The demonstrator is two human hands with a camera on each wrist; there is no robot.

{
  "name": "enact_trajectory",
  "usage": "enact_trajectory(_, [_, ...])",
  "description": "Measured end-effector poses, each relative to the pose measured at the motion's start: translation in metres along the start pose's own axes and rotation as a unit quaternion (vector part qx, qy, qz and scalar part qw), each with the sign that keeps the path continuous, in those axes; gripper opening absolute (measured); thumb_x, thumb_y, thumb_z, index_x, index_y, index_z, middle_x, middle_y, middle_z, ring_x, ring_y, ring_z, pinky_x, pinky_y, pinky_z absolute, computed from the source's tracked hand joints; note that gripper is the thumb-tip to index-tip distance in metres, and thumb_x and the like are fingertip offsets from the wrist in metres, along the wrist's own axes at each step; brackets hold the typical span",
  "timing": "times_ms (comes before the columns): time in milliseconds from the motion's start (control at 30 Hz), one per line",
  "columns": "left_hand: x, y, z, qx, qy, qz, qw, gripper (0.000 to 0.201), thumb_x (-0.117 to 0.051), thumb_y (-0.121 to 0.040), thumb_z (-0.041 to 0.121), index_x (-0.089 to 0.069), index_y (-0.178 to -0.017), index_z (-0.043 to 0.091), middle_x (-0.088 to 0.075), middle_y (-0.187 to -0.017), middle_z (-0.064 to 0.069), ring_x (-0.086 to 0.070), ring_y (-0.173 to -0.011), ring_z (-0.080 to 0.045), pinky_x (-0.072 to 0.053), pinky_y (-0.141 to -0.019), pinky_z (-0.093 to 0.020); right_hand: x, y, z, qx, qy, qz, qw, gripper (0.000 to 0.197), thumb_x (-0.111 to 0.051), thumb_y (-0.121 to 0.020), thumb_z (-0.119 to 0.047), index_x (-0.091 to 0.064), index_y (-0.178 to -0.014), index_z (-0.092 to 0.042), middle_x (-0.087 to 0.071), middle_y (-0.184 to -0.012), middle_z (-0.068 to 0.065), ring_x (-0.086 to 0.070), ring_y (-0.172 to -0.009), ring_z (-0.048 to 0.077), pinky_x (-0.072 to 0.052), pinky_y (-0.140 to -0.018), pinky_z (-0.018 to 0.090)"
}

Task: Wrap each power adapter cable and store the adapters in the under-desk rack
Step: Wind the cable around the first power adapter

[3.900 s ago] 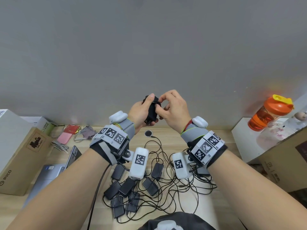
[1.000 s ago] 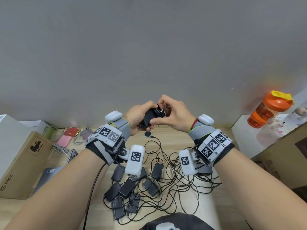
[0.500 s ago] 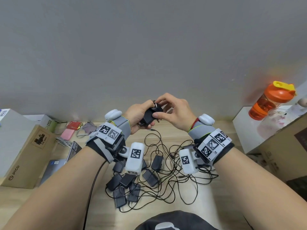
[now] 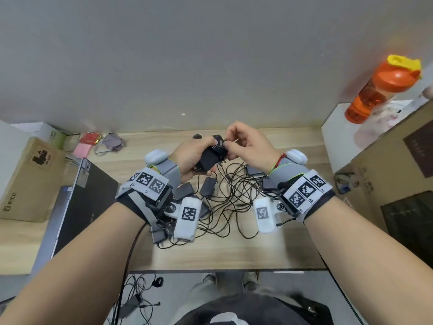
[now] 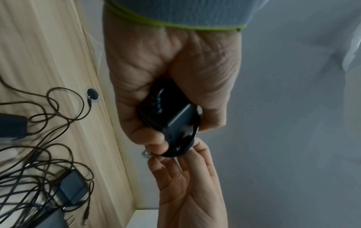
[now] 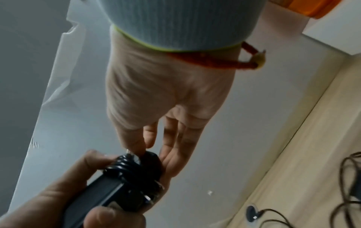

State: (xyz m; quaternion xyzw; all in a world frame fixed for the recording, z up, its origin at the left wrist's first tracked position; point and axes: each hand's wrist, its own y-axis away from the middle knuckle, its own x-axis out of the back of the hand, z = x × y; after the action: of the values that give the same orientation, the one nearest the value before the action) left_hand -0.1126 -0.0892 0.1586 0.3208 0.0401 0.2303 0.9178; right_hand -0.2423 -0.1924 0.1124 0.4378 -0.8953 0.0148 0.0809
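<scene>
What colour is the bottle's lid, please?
Orange lid with a yellow flip cap, clearest in the head view.

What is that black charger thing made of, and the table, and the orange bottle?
The adapter looks like matte black plastic: smooth flat faces, dull sheen. Its wrapped cable seems rubbery and glossy. The desk shows pale wood grain, maybe laminate. The orange bottle looks like see-through plastic, with a solid lid.

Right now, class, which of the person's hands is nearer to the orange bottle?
Right. The right hand is held over the desk's middle, the orange bottle standing off to its right; the left hand is farther left, gripping the adapter.
</scene>
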Motion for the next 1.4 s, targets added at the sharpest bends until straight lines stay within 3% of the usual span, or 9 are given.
enact_trajectory(333, [-0.02,0.022,-0.04,-0.015,-0.031,-0.028,0.999,0.03,-0.058,-0.093,0.022,-0.059,-0.107,-0.004,-0.064,-0.081,-0.021,-0.059,-0.055,-0.029,-0.049,-0.048,-0.028,-0.011,0.049,0.012,-0.056,-0.022,0.072,0.996,0.014,-0.065,-0.091,-0.007,-0.071,-0.081,-0.015,-0.068,-0.072,-0.001,-0.065,-0.06,0.002,-0.051,-0.059,0.015])
enact_trajectory(500, [-0.013,0.039,-0.057,-0.038,-0.052,-0.058,0.996,0.016,-0.058,-0.092,0.021,-0.061,-0.093,0.006,-0.064,-0.076,-0.02,-0.061,-0.06,-0.031,-0.048,-0.05,-0.029,-0.028,0.073,0.018,-0.051,0.025,0.103,0.993,0.035,-0.052,-0.092,0.003,-0.072,-0.085,-0.025,-0.069,-0.074,-0.002,-0.063,-0.059,0.009,-0.056,-0.067,0.031])
enact_trajectory(633, [-0.01,0.05,-0.08,-0.069,-0.049,-0.079,0.993,0.024,-0.059,-0.094,0.026,-0.062,-0.108,0.007,-0.067,-0.088,-0.02,-0.061,-0.066,-0.03,-0.05,-0.051,-0.029,-0.05,0.097,0.017,-0.086,-0.065,0.153,0.982,0.02,-0.051,-0.1,-0.011,-0.07,-0.096,-0.01,-0.061,-0.07,-0.004,-0.056,-0.055,0.003,-0.055,-0.062,0.026])
enact_trajectory(767, [0.0,0.053,-0.121,-0.121,-0.09,-0.107,0.983,0.036,-0.065,-0.093,0.028,-0.056,-0.121,0.007,-0.062,-0.079,-0.01,-0.056,-0.055,-0.016,-0.045,-0.047,-0.025,-0.076,0.13,0.024,-0.169,-0.117,0.185,0.961,0.033,-0.055,-0.098,-0.039,-0.07,-0.094,-0.01,-0.058,-0.078,0.006,-0.055,-0.06,0.016,-0.058,-0.082,0.052])
enact_trajectory(933, [-0.002,0.07,-0.163,-0.151,-0.266,-0.203,0.93,0.088,-0.083,-0.076,0.029,-0.035,-0.15,0.028,-0.055,-0.13,0.005,-0.053,-0.111,-0.01,-0.044,-0.099,-0.028,-0.098,0.186,0.034,-0.24,-0.194,0.157,0.938,0.041,-0.064,-0.094,-0.031,-0.061,-0.122,0.0,-0.07,-0.103,0.015,-0.069,-0.072,0.024,-0.058,-0.069,0.033])
enact_trajectory(1067, [-0.008,0.075,-0.175,-0.05,-0.111,-0.251,0.96,0.105,-0.082,-0.074,0.014,-0.018,-0.155,0.026,-0.058,-0.134,-0.009,-0.061,-0.112,-0.017,-0.052,-0.084,-0.029,-0.097,0.206,0.048,-0.258,-0.17,0.202,0.929,0.028,-0.061,-0.09,-0.003,-0.064,-0.117,0.001,-0.069,-0.109,0.019,-0.066,-0.099,0.035,-0.055,-0.092,0.048])
enact_trajectory(1200, [-0.011,0.081,-0.193,0.041,-0.059,-0.232,0.97,0.073,-0.071,-0.089,0.024,-0.03,-0.149,0.014,-0.066,-0.123,-0.01,-0.067,-0.108,-0.024,-0.057,-0.086,-0.041,-0.1,0.227,0.05,-0.232,-0.255,0.258,0.902,0.035,-0.054,-0.09,0.004,-0.059,-0.125,0.004,-0.066,-0.117,0.023,-0.065,-0.103,0.032,-0.051,-0.099,0.046])
enact_trajectory(1300, [-0.024,0.085,-0.213,0.073,-0.026,-0.273,0.959,0.042,-0.061,-0.095,0.027,-0.054,-0.131,0.006,-0.068,-0.12,-0.014,-0.068,-0.104,-0.026,-0.059,-0.084,-0.036,-0.102,0.242,0.056,-0.227,-0.293,0.26,0.892,0.036,-0.054,-0.09,0.003,-0.057,-0.126,0.002,-0.066,-0.114,0.019,-0.065,-0.102,0.03,-0.05,-0.097,0.042])
enact_trajectory(1400, [-0.035,0.083,-0.23,0.088,0.026,-0.234,0.968,0.039,-0.062,-0.095,0.022,-0.056,-0.128,0.002,-0.066,-0.121,-0.019,-0.068,-0.104,-0.028,-0.06,-0.076,-0.031,-0.102,0.256,0.07,-0.26,-0.258,0.249,0.896,0.034,-0.06,-0.087,-0.003,-0.061,-0.12,-0.01,-0.067,-0.111,0.013,-0.063,-0.098,0.025,-0.053,-0.097,0.043])
